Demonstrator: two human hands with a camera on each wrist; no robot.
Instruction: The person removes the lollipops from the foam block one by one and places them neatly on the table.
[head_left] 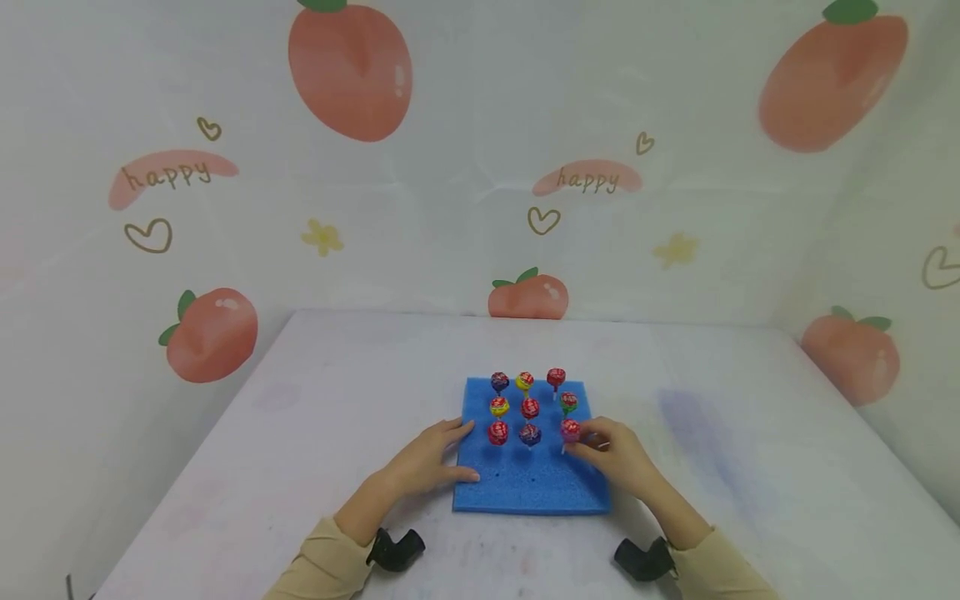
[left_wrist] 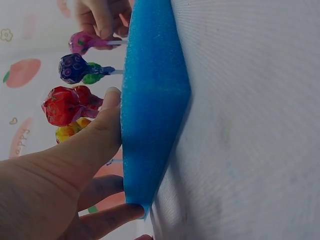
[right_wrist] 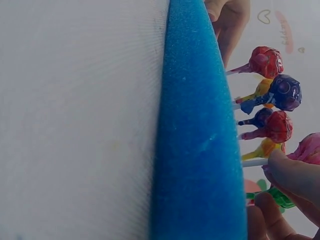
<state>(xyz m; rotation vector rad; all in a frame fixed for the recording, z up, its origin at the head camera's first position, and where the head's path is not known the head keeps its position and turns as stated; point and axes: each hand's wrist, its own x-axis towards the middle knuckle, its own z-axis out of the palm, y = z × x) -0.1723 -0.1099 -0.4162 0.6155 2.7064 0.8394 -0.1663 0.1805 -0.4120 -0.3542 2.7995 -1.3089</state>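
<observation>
A blue foam board (head_left: pixel 531 498) lies on the table with several wrapped lollipops standing in it. My right hand (head_left: pixel 621 457) pinches a pink lollipop (head_left: pixel 570 428) at the board's right side, thumb and finger just below its wrapped head. In the right wrist view, that lollipop's white stick (right_wrist: pixel 255 163) reaches the foam. My left hand (head_left: pixel 424 460) rests on the board's left edge, fingers spread. Its thumb (left_wrist: pixel 107 117) lies on the top face while another fingertip touches the side. A red lollipop (head_left: pixel 498 432) and a dark blue one (head_left: pixel 530 434) stand in the same row.
Two small holes show in the foam in front of the near row. A green-and-red lollipop (head_left: pixel 569 402) stands just behind the pink one. Black wrist cameras (head_left: pixel 397 550) hang below both forearms. A printed curtain (head_left: pixel 450 208) closes off the back of the table.
</observation>
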